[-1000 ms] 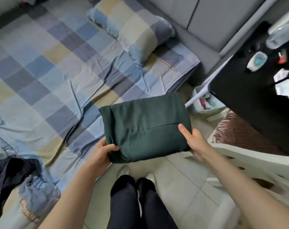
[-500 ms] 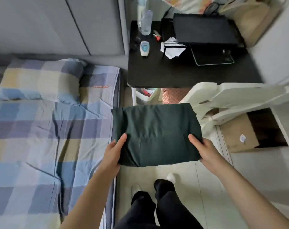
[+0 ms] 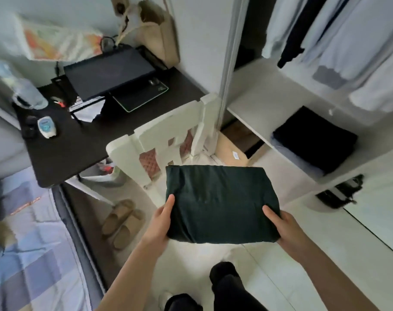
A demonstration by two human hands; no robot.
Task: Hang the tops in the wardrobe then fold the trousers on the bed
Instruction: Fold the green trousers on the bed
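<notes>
Now both hands carry the folded trousers [image 3: 220,204] in the air over the floor, near the chair [image 3: 168,133]: left hand [image 3: 160,223] and right hand [image 3: 285,227] grip opposite ends, thumbs on top, fingers curled beneath. Beyond, the wardrobe [image 3: 281,113] stands open, tops [image 3: 339,37] hanging.

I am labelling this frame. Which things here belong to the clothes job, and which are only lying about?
Job:
folded dark green garment, held by left hand and right hand
wardrobe shelf
folded dark stack
hanging clothes
bed

Lying about:
white chair
black desk
slippers
bottle
</notes>
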